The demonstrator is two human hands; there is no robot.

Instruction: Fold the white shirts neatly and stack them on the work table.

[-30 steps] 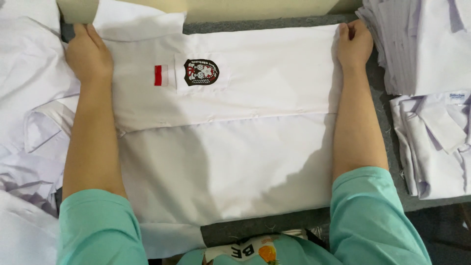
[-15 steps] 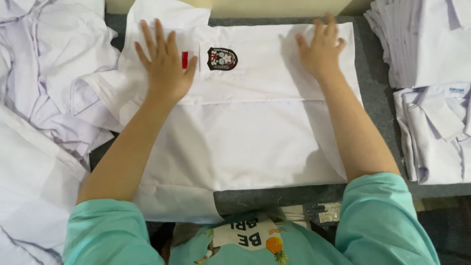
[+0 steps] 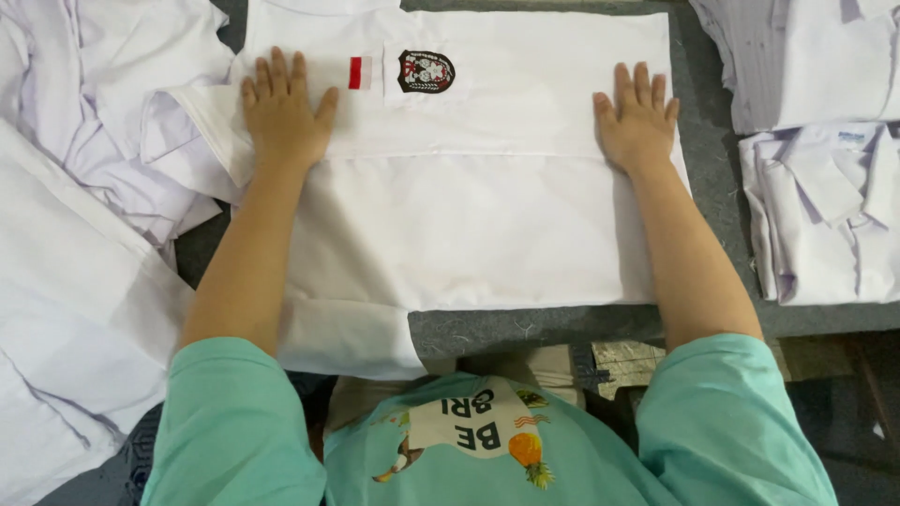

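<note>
A white shirt point(image 3: 469, 215) lies spread flat on a grey table point(image 3: 712, 225), with a dark crest badge point(image 3: 427, 71) and a small red and white patch point(image 3: 360, 72) near its far edge. My left hand point(image 3: 281, 112) rests flat on the shirt's left part, fingers spread, just left of the red patch. My right hand point(image 3: 637, 117) lies flat near the shirt's right edge, fingers apart. Neither hand holds anything. One sleeve point(image 3: 202, 131) sticks out to the left of my left hand.
Loose white shirts point(image 3: 84, 215) are heaped along the left side. A stack of folded white shirts point(image 3: 825, 211) sits at the right, with another pile point(image 3: 797, 52) behind it. My green sleeves fill the bottom of the view.
Both hands have slid toward me over the shirt and now press flat lower on it. The view has shifted, so the shirt appears farther right.
</note>
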